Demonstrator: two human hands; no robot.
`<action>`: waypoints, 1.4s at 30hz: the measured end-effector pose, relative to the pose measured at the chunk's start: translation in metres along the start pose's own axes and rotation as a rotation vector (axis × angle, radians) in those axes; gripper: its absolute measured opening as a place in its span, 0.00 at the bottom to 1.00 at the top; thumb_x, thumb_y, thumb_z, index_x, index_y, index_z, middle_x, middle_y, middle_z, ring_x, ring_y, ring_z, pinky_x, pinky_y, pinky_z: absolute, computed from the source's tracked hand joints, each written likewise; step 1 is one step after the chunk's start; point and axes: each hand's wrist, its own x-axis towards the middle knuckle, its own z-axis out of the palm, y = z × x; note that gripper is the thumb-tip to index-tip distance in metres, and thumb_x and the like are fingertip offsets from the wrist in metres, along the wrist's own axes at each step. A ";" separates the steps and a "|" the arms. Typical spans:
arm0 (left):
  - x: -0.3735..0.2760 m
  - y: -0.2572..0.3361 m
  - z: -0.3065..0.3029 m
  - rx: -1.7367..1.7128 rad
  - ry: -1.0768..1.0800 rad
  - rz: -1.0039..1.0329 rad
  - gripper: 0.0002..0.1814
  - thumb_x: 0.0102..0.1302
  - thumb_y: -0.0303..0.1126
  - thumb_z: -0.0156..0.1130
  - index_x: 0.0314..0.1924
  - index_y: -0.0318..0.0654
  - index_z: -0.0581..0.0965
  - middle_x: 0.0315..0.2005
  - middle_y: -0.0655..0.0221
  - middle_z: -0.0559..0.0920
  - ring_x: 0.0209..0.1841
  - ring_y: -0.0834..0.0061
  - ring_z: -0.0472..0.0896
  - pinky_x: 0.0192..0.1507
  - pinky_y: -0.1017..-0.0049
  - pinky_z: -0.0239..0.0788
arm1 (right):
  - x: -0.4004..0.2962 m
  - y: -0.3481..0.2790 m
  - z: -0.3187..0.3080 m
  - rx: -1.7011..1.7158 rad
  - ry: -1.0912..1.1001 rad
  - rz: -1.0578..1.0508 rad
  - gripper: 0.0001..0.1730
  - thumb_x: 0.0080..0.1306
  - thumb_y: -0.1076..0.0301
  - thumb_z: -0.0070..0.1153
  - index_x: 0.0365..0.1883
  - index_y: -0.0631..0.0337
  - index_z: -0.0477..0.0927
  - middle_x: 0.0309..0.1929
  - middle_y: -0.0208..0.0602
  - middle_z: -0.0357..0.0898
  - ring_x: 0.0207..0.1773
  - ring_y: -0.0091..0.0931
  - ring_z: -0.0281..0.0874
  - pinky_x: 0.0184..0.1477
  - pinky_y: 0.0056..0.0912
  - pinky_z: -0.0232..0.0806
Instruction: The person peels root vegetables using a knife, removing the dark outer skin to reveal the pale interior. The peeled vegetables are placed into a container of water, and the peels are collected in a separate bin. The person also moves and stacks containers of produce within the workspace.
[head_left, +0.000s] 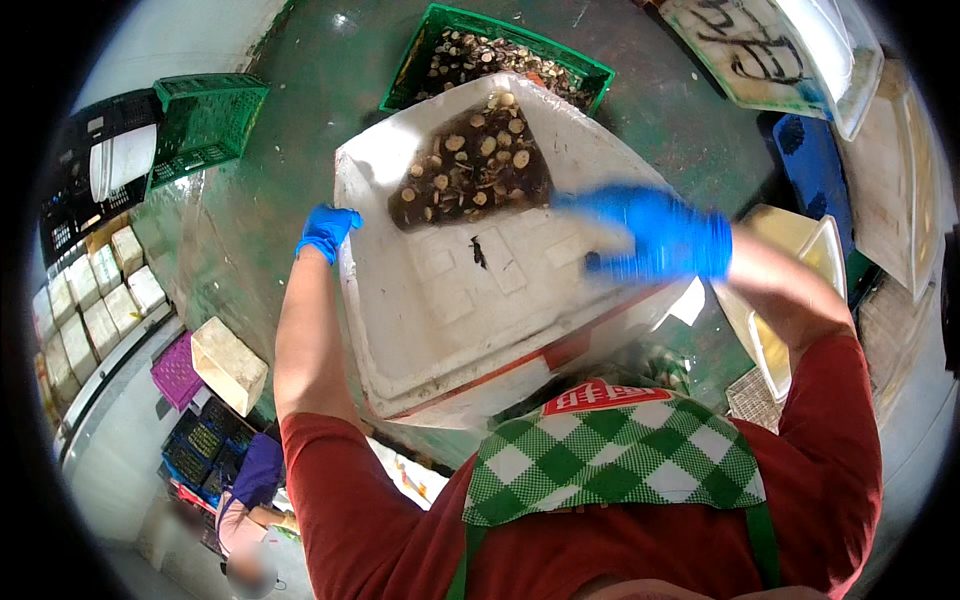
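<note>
A large white foam box (480, 292) lies before me, with red bands on its near outer side. Dark liquid holding small round pale pieces (487, 142), too unclear to name, has gathered at its far end, so the box looks tilted away from me. A small dark scrap (478, 253) sticks to the bare floor of the box. My left hand (328, 229), in a blue glove, grips the left rim. My right hand (645, 232), also blue-gloved, is motion-blurred over the right side of the box. Its fingers are spread, with nothing visible in them.
Beyond the box stands a green plastic crate (592, 79) of similar pieces. Another green crate (210, 124) and black crates (97, 176) are at left. Pale tubs (829, 255) line the right. A person (251, 480) works at lower left. The green floor (315, 97) looks wet.
</note>
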 end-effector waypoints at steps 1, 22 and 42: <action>0.009 0.009 0.005 0.009 0.012 -0.001 0.25 0.43 0.40 0.69 0.38 0.27 0.80 0.33 0.52 0.83 0.38 0.62 0.81 0.40 0.65 0.71 | -0.009 -0.011 0.001 -0.084 -0.124 -0.049 0.47 0.55 0.37 0.59 0.62 0.64 0.66 0.49 0.54 0.75 0.50 0.44 0.75 0.53 0.44 0.67; -0.157 -0.033 0.102 -1.631 -0.200 0.524 0.23 0.71 0.37 0.50 0.61 0.34 0.65 0.53 0.61 0.75 0.54 0.67 0.74 0.55 0.66 0.70 | 0.205 0.044 -0.132 -0.657 0.053 -0.042 0.24 0.61 0.41 0.51 0.32 0.54 0.75 0.28 0.47 0.78 0.35 0.49 0.75 0.39 0.45 0.67; -0.316 -0.178 0.264 -1.582 0.013 -0.637 0.23 0.66 0.45 0.54 0.59 0.46 0.71 0.54 0.69 0.74 0.50 0.71 0.75 0.49 0.71 0.68 | 0.303 0.176 -0.209 -0.388 0.174 0.328 0.31 0.68 0.40 0.42 0.45 0.61 0.80 0.44 0.46 0.81 0.46 0.36 0.77 0.52 0.35 0.65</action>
